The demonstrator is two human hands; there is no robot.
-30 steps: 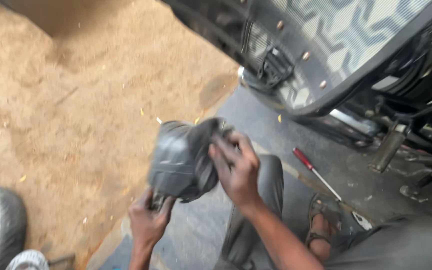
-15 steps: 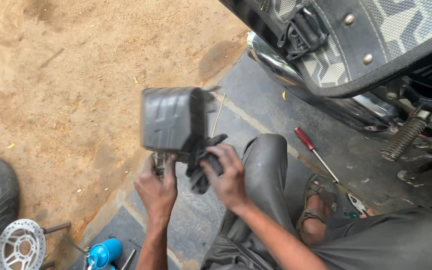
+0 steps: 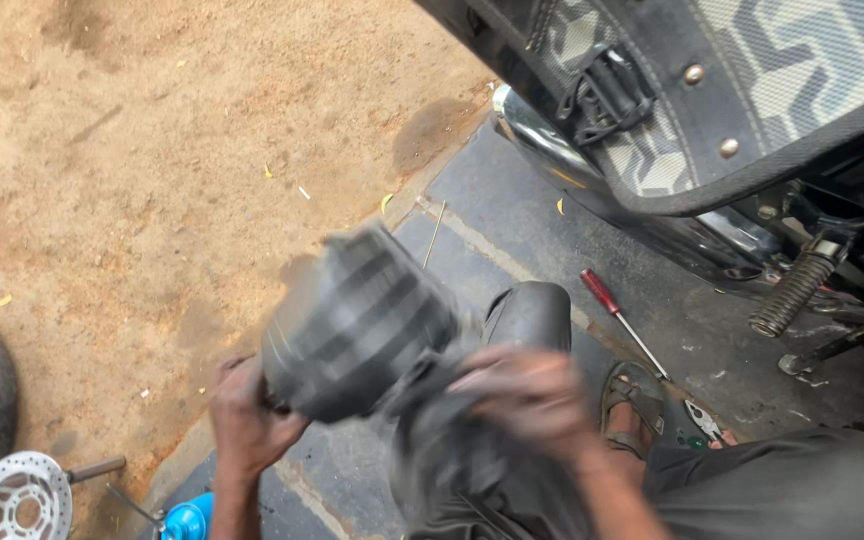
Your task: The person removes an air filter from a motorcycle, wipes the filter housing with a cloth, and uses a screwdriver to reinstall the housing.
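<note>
We grip the grey ribbed housing [image 3: 357,325] from below with our left hand [image 3: 242,420], fingers closed under its lower edge, most likely to keep it clear of the ground while we work on it. Our right hand [image 3: 532,400] is clamped on the dark part at its lower right, though blur hides the fingers there. The housing hangs above our knee [image 3: 532,315], long axis tilted, top pointing up-right toward the motorcycle seat [image 3: 712,90].

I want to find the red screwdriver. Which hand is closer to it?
Right. The right hand is just left of the red-handled screwdriver, gripping the grey part; the left hand holds its far side.
</note>
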